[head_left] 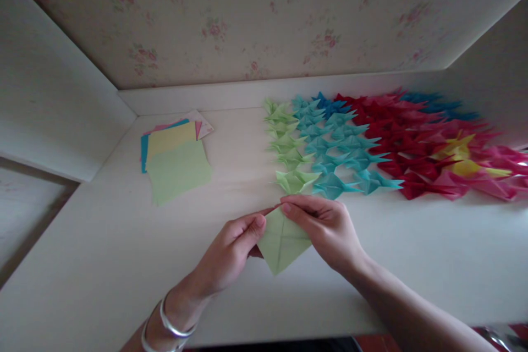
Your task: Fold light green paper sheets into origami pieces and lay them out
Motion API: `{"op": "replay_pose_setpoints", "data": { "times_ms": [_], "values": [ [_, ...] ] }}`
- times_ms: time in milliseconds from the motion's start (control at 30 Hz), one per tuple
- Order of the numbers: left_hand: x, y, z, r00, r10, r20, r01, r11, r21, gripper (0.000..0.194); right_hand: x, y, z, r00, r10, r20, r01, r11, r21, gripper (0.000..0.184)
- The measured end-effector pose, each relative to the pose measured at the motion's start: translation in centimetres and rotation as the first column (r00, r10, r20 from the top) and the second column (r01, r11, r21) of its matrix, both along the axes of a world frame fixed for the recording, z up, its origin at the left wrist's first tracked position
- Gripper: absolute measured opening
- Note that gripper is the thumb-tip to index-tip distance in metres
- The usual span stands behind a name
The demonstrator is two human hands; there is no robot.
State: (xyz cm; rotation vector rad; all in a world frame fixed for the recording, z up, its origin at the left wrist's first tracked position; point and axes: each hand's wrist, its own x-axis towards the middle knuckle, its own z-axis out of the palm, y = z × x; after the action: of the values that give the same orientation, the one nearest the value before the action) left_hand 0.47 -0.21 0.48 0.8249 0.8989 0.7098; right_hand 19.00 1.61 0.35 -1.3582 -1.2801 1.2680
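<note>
Between my two hands is a light green sheet of origami paper [282, 242], folded into a diamond with crease lines across it and one corner pointing toward me. My left hand [237, 245] pinches its left edge, thumb on top and fingers partly hidden beneath. At the top corner, my right hand [324, 225] grips the paper between thumb and fingers. Just beyond my hands stands the nearest light green paper crane [296, 180], at the front of a column of similar ones.
Rows of turquoise cranes [330, 160], red cranes [406, 162], pink cranes [487, 181] and a few yellow and blue ones fill the right side. To the left lies a fanned stack of coloured paper [179, 170]. A floral wall [214, 27] and white side panel [53, 66] bound the white table [124, 264].
</note>
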Motion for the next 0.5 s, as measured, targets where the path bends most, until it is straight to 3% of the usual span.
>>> {"op": "replay_pose_setpoints", "data": {
  "times_ms": [300,433,500],
  "values": [
    [-0.16,-0.32,0.06,0.962,-0.088,0.259,0.114,0.990,-0.087,0.052,0.80,0.12,0.29,0.990,-0.005,-0.139,-0.009,0.995,-0.102,0.019],
    [-0.19,-0.07,0.21,0.975,-0.026,0.222,0.048,0.994,-0.094,0.063,0.79,0.30,0.42,0.995,-0.013,-0.103,0.006,0.998,-0.069,0.017],
    [-0.18,0.08,0.23,0.990,0.028,0.136,-0.018,0.997,-0.073,0.058,0.60,0.22,0.48,0.998,-0.017,-0.055,0.016,1.000,-0.017,0.013]
  ]
}}
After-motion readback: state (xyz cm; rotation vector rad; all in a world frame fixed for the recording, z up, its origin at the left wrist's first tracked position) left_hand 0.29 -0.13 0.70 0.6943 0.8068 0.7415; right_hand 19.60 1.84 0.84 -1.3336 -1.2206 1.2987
